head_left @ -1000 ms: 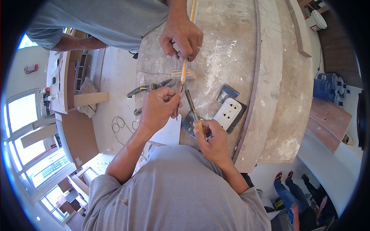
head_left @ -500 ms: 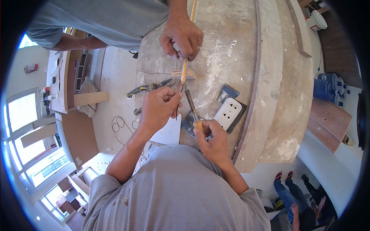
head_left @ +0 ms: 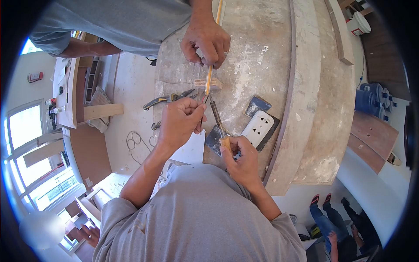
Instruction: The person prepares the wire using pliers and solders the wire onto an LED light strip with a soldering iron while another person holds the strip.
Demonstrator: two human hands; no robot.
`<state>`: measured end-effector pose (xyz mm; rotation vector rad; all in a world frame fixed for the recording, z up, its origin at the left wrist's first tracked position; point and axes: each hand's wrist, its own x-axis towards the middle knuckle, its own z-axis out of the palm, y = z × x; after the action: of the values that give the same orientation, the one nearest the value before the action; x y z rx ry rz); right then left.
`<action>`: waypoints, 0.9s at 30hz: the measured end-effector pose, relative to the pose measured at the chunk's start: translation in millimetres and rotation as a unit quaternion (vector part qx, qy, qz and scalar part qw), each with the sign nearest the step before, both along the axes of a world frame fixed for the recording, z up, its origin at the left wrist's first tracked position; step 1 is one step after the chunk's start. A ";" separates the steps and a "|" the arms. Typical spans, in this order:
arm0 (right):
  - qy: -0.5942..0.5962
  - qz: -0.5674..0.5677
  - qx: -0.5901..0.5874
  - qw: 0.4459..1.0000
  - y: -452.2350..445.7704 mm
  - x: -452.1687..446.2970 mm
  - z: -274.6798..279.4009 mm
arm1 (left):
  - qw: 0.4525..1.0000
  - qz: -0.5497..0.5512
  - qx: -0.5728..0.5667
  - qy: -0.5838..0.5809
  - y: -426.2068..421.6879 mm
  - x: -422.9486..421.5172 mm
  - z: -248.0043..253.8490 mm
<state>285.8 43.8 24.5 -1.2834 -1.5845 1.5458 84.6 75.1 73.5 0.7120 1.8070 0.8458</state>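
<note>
My left hand (head_left: 180,124) pinches thin red and black wires (head_left: 201,126) at the near end of a narrow yellow-and-white strip (head_left: 209,78), which looks like an LED strip. In my right hand (head_left: 243,160) is a soldering iron (head_left: 215,114), gripped by its wooden handle, its tip pointing up to the wire ends. Whether the tip touches them I cannot tell. Across the bench, a co-worker's hand (head_left: 206,41) grips the strip from above. Beneath the strip lies a small wooden block (head_left: 214,84).
Pliers (head_left: 159,102) with dark and yellow handles lie left of the block. A white socket strip (head_left: 258,127) and a dark blue piece (head_left: 258,105) sit to the right. Long boards (head_left: 301,87) run along the bench's right side. A white sheet (head_left: 190,150) lies below my left hand.
My hands, the iron and the strip have barely moved. A blurred pale shape and part of another person's hand have appeared at the lower left edge.
</note>
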 end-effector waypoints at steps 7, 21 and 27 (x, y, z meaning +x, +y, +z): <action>0.000 0.001 -0.006 1.000 -0.8 1.8 -0.1 | 1.000 0.011 0.009 0.004 -0.6 1.4 2.0; -0.006 0.005 0.012 1.000 -0.6 1.0 -1.1 | 1.000 0.005 0.005 -0.002 -1.2 -0.2 -4.6; -0.005 0.003 0.001 1.000 -1.2 0.6 -2.0 | 1.000 0.009 0.002 -0.010 0.3 1.0 -2.9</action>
<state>286.4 42.6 22.5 -1.2887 -1.5966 1.5433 85.6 75.4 70.5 0.6883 1.7968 0.8657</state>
